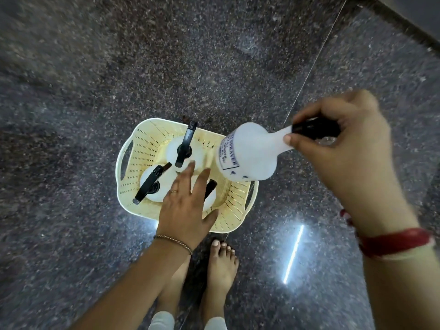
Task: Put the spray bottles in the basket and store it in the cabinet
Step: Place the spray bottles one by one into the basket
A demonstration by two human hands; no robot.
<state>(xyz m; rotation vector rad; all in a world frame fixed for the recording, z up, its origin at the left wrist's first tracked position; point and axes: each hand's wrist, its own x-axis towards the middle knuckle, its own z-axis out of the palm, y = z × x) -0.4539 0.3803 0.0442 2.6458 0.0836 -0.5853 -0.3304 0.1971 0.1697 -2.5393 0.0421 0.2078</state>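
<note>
Three spray bottles (152, 184) stand in the basket (142, 148) under the spread, empty left hand (188, 206), while at two o'clock the right hand (340, 139) grips a fourth bottle (250, 153), label partly legible "…PRAYER".

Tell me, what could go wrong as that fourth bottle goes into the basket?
The right hand holds the tilted bottle only by its black sprayer head, so it might slip or swing. The cream basket already holds three bottles; the free space looks tight, and the newcomer could knock one over. The left hand hovers open over them and could get bumped.
</note>
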